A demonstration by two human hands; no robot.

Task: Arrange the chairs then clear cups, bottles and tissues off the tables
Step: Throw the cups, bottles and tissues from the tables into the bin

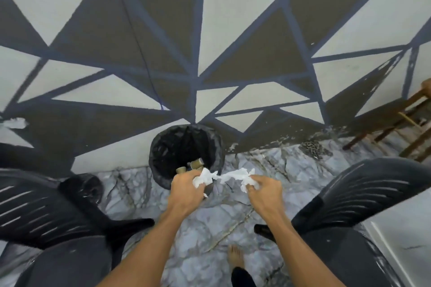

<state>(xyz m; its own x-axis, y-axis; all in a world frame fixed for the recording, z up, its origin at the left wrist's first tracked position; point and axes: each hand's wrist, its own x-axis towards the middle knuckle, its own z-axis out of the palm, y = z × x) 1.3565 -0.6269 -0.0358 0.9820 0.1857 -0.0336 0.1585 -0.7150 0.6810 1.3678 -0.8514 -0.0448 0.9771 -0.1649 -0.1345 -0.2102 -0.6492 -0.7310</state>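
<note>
Both the left hand [186, 185] and right hand [264, 191] are gripping crumpled tissue [206, 178] by the bin [161, 147], left also clutching brown cups [197, 164]. I'm guessing only the dumping is remaining.

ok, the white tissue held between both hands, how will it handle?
Probably floppy: the tissue is crumpled in the left hand and right hand and strung loosely between them. Likely very light, so it may drift past the bin. Its thin, ragged middle suggests it tears easily.
</note>
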